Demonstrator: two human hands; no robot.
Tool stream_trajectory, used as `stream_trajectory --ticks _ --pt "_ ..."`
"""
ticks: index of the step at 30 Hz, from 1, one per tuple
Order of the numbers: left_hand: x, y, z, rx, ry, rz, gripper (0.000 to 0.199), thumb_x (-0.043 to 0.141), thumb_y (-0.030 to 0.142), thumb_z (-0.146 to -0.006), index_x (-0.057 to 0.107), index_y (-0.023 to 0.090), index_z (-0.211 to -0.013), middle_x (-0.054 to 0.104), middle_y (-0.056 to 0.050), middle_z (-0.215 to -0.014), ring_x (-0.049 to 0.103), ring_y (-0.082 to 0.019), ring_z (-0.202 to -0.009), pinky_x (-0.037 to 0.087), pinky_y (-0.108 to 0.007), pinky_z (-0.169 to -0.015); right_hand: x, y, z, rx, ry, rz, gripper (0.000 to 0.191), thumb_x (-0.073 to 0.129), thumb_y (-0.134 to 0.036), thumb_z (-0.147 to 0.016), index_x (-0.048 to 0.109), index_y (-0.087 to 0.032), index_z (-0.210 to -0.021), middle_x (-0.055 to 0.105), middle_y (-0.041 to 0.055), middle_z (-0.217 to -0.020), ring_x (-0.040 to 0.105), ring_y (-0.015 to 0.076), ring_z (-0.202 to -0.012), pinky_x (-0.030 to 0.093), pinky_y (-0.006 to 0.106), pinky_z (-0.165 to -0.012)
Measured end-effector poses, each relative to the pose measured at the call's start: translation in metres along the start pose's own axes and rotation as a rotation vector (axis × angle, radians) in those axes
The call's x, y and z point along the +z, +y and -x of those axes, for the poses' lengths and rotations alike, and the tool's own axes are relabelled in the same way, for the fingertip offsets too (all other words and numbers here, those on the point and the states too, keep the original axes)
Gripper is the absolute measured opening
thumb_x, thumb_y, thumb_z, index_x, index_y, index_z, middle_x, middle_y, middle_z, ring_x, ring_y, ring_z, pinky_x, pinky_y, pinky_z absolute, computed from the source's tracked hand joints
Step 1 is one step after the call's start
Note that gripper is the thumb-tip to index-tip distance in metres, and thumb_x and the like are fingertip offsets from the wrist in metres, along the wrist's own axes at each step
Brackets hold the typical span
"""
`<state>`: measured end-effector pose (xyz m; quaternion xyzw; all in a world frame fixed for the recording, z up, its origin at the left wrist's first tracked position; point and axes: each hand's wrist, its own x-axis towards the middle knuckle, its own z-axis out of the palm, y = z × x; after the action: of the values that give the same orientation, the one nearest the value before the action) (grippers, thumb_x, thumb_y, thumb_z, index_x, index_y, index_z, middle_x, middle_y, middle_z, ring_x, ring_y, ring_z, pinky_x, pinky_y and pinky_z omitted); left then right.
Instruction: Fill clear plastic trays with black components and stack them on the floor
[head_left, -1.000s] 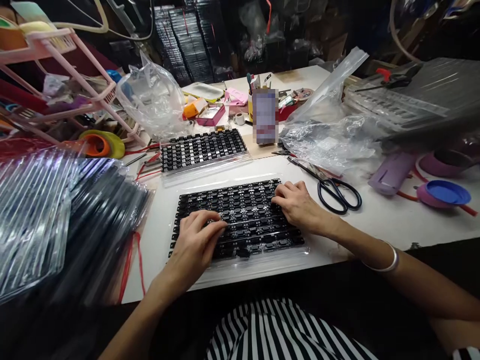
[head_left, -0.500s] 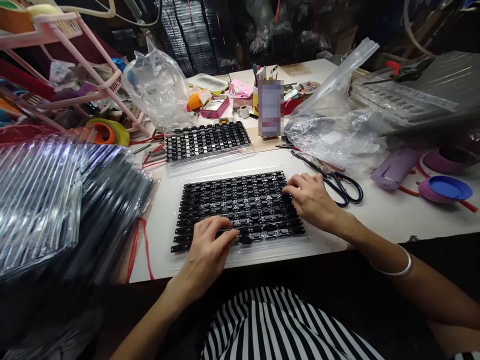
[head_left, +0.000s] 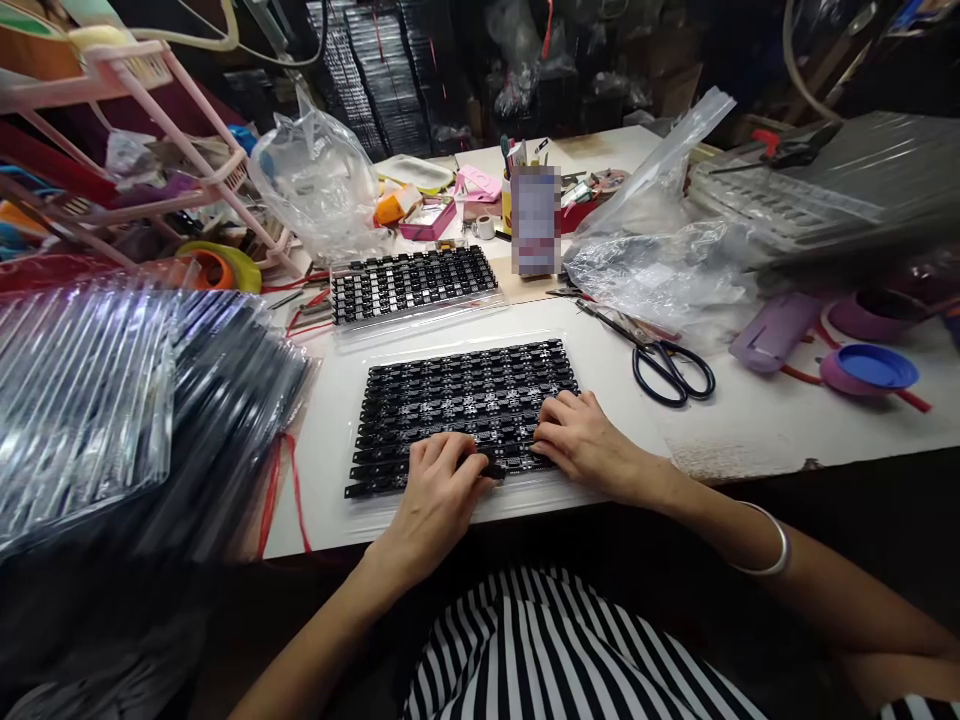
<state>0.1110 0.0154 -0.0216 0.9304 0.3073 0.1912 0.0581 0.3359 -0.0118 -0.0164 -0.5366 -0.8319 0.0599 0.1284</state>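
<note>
L hand (head_left: 446,490) curled at lower rows of blk circuit strips (head_left: 465,400), ctr of frame; can't tell if gripping. R hand (head_left: 581,445) half-closed over their lower R end, grip unclear. Strips sit in clr tray (head_left: 517,487) on tabletop (head_left: 544,316); scissors (head_left: 649,346) R of ctr, 2nd strip batch (head_left: 416,283) upper ctr.

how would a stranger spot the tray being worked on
Find the white table before the striped shirt. Near its front edge, left of the scissors, lies a clear tray filled with rows of black strips. Unlike the similar tray farther back, this one has the left hand and right hand over it.
</note>
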Motion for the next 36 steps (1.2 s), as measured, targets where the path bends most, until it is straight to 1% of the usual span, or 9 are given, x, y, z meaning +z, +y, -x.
stream_trajectory --ticks 5,9,14,18,23,25,28,32,36 --pt "0.001 -0.003 0.001 0.024 0.034 0.030 0.005 0.052 0.015 -0.088 0.056 0.016 -0.091 0.060 -0.007 -0.094 0.049 -0.021 -0.090 0.036 -0.038 -0.080 0.000 -0.004 -0.001 0.032 0.069 -0.022 0.016 0.051 -0.018 -0.090 0.063 -0.015 -0.079 0.058 0.0070 -0.087 0.046 0.0190 -0.082 0.030 0.034 -0.074" --pt "0.002 -0.002 0.002 0.004 0.036 0.004 0.006 0.051 0.016 -0.088 0.056 0.016 -0.089 0.060 -0.007 -0.093 0.049 -0.022 -0.090 0.036 -0.038 -0.079 0.000 -0.015 -0.002 -0.052 0.073 -0.055 0.011 0.054 -0.022 -0.089 0.064 -0.016 -0.090 0.058 0.0072 -0.091 0.047 0.0199 -0.085 0.030 0.034 -0.075" --pt "0.005 0.000 0.001 -0.007 0.038 -0.049 0.011 0.048 0.015 -0.088 0.057 0.016 -0.081 0.060 -0.007 -0.087 0.049 -0.022 -0.084 0.037 -0.037 -0.074 0.004 -0.024 -0.002 -0.127 0.092 -0.048 0.017 0.054 -0.020 -0.088 0.063 -0.017 -0.103 0.057 0.0080 -0.096 0.047 0.0202 -0.088 0.029 0.035 -0.078" --pt "0.007 0.000 0.001 0.007 0.058 -0.055 0.012 0.047 0.015 -0.089 0.058 0.015 -0.083 0.060 -0.008 -0.089 0.050 -0.021 -0.085 0.037 -0.037 -0.076 0.008 -0.024 0.002 -0.159 0.156 -0.091 0.018 0.047 -0.018 -0.091 0.064 -0.017 -0.096 0.058 0.0072 -0.092 0.046 0.0192 -0.087 0.029 0.035 -0.078" --pt "0.006 0.000 0.003 -0.005 0.064 -0.010 0.007 0.051 0.016 -0.088 0.058 0.016 -0.089 0.060 -0.008 -0.093 0.051 -0.021 -0.089 0.038 -0.038 -0.080 0.022 -0.025 0.012 -0.188 0.213 -0.060 0.019 0.042 -0.010 -0.090 0.061 -0.015 -0.088 0.060 0.0077 -0.093 0.047 0.0195 -0.086 0.029 0.036 -0.079" --pt "-0.001 -0.003 0.005 -0.025 0.089 0.026 0.010 0.054 0.017 -0.087 0.058 0.016 -0.096 0.060 -0.008 -0.096 0.051 -0.021 -0.093 0.037 -0.039 -0.082 0.023 -0.026 0.013 -0.185 0.199 -0.056 0.020 0.041 -0.009 -0.090 0.060 -0.014 -0.086 0.060 0.0081 -0.093 0.047 0.0195 -0.086 0.029 0.036 -0.079" --pt "-0.019 -0.019 0.016 -0.131 0.187 0.031 0.014 0.054 0.016 -0.087 0.059 0.018 -0.099 0.060 -0.007 -0.097 0.053 -0.021 -0.094 0.038 -0.039 -0.084 0.015 -0.025 0.009 -0.167 0.196 -0.100 0.019 0.042 -0.012 -0.092 0.059 -0.014 -0.084 0.061 0.0072 -0.090 0.048 0.0184 -0.083 0.029 0.035 -0.077" --pt "-0.048 -0.051 0.043 -0.297 0.367 -0.061 0.011 0.055 0.016 -0.087 0.062 0.020 -0.094 0.061 -0.005 -0.093 0.055 -0.020 -0.090 0.041 -0.039 -0.084 0.008 -0.016 -0.006 -0.101 0.307 -0.055 0.016 0.045 -0.017 -0.092 0.060 -0.015 -0.088 0.061 0.0073 -0.086 0.048 0.0187 -0.079 0.029 0.034 -0.073" --pt "-0.063 -0.068 0.073 -0.412 0.434 -0.136 0.010 0.056 0.019 -0.086 0.064 0.019 -0.091 0.061 -0.006 -0.092 0.055 -0.021 -0.088 0.044 -0.038 -0.081 0.014 -0.010 -0.017 -0.091 0.261 0.059 0.012 0.049 -0.017 -0.090 0.060 -0.016 -0.084 0.060 0.0079 -0.087 0.047 0.0209 -0.081 0.028 0.035 -0.074"
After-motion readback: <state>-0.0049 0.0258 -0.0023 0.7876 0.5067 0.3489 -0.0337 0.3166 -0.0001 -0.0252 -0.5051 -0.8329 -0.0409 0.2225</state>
